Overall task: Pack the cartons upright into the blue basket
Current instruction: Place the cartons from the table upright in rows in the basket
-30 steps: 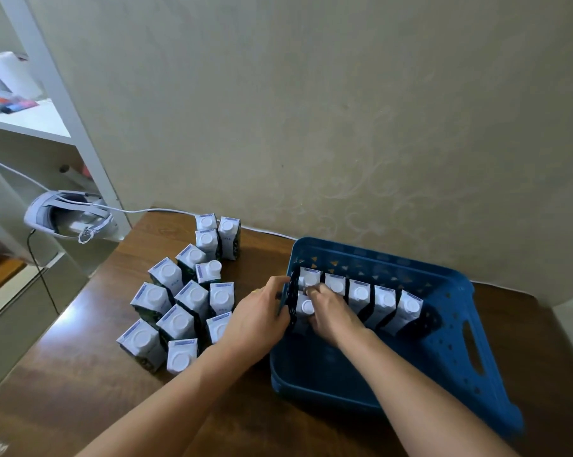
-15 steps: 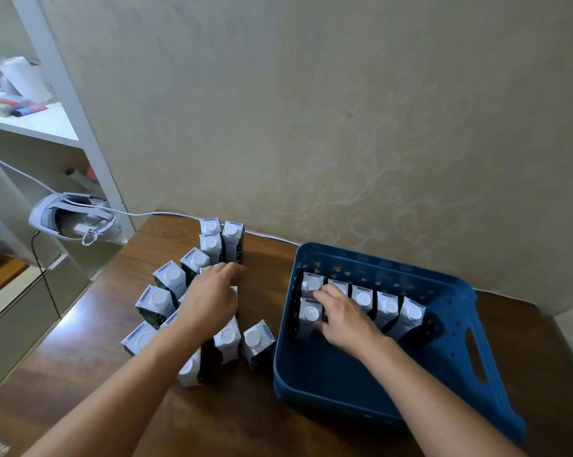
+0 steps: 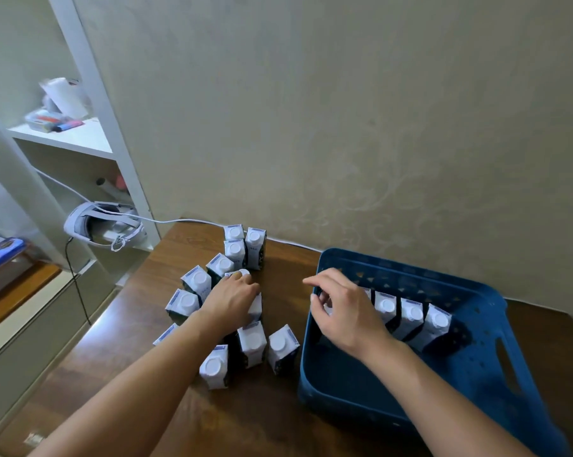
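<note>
While a row of cartons (image 3: 410,313) stands upright along the far wall of the blue basket (image 3: 482,367), roughly a dozen loose cartons (image 3: 250,343) remain on the desk (image 3: 278,417) to the basket's left, so the task appears under half complete. The left hand (image 3: 230,300) rests on one carton (image 3: 256,306) in the loose cluster, fingers curled over it. The right hand (image 3: 347,308) hovers over the basket's left end, fingers loosely curled; whether this grip holds a carton cannot be determined. The near half of the basket floor is free for further rows. The cluster sits just beside the basket's left rim.
</note>
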